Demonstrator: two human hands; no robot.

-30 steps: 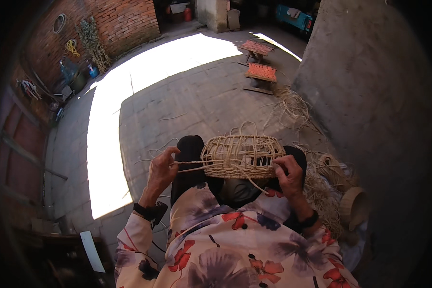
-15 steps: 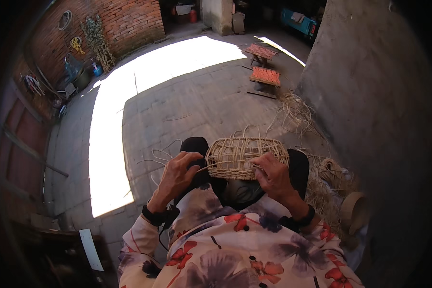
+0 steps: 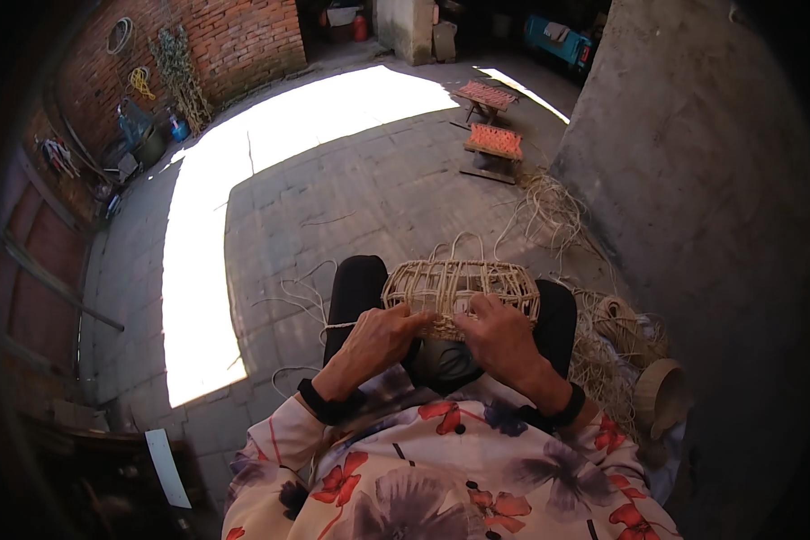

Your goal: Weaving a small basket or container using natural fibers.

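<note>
A tan open-weave basket (image 3: 463,277) of twisted cord lies across my knees, its tightly woven near edge towards me. My left hand (image 3: 382,337) is closed at that edge, left of its middle, pinching a strand of cord. Loose cord (image 3: 337,325) trails out from it to the left over my dark trouser leg. My right hand (image 3: 502,337) grips the same edge just right of the left one, thumb and fingers pressed on the weave. The fingertips of both hands partly cover the strands between them. Loops of cord (image 3: 463,241) stick up beyond the basket's far side.
Tangled cord (image 3: 553,211) and a cord roll (image 3: 614,310) lie on the floor to my right, near a tan round container (image 3: 661,396). Two low stools with red woven seats (image 3: 495,139) stand ahead. A grey wall (image 3: 693,180) rises close on the right.
My left hand has moved right, from beside the basket to its near edge, close to my right hand. My right hand has shifted slightly down and left along the weave.
</note>
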